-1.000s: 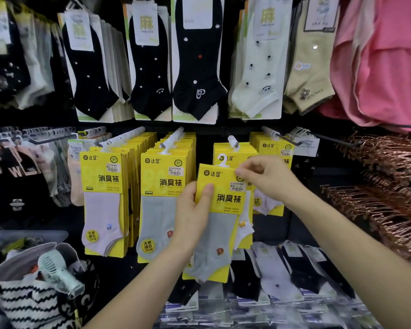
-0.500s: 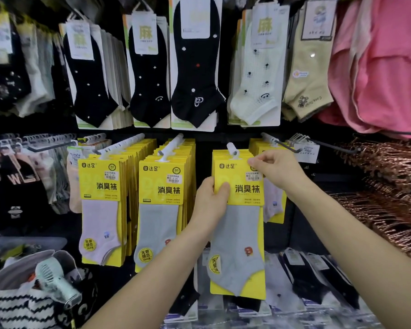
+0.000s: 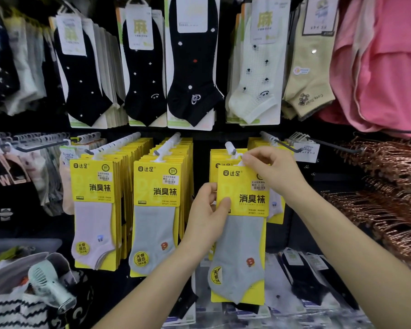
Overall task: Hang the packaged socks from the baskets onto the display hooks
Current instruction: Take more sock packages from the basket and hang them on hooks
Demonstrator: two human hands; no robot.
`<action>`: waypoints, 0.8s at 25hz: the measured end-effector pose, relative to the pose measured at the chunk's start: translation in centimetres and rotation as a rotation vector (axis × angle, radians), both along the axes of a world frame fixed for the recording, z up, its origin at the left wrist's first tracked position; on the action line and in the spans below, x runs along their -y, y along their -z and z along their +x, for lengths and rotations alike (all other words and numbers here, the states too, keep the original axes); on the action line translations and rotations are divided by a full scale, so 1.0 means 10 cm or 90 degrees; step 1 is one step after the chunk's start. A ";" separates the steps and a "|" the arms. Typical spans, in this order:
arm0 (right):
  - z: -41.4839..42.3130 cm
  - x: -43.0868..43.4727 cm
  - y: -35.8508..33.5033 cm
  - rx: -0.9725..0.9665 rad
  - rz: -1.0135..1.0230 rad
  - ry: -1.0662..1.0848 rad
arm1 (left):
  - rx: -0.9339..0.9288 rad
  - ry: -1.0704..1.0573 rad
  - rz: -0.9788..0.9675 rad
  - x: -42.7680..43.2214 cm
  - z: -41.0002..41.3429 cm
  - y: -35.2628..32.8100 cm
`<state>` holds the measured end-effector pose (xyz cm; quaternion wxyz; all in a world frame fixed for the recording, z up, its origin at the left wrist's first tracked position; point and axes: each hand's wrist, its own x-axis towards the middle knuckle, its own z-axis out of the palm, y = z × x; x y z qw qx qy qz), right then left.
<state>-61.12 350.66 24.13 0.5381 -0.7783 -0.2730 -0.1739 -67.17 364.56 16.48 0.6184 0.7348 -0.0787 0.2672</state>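
Left hand (image 3: 207, 217) grips the left edge of the yellow card pack with the pale grey ankle sock (image 3: 242, 236), thumb flat on the front and fingers curled behind. That looks like the steadying grip, stopping the card from swinging. Right hand (image 3: 271, 172) pinches the top of the pack, right by its small white hanger tab (image 3: 239, 163), steering it at the tip of the white display hook (image 3: 230, 148). The tab sits just below that tip; whether it has caught, I cannot tell. Matching yellow packs (image 3: 214, 160) hang behind on the same hook, so this one goes in front. Two fuller rows of yellow packs (image 3: 157, 186) hang to the left. Lower left, a striped bag (image 3: 7, 312) holds a mint green handheld fan (image 3: 50, 283)
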 end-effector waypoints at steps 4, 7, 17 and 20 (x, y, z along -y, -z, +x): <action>0.05 0.02 -0.13 -0.054 -0.036 -0.015 | 0.000 -0.004 0.014 -0.02 -0.03 0.00; 0.07 0.04 -0.18 -0.084 -0.060 -0.028 | 0.002 -0.006 0.005 -0.04 -0.03 0.00; 0.15 -0.03 -0.28 -0.026 -0.017 0.038 | 0.006 0.002 -0.039 -0.03 0.04 -0.13; 0.21 -0.11 -0.32 -0.023 -0.028 0.053 | -0.002 -0.014 -0.052 -0.07 0.09 -0.14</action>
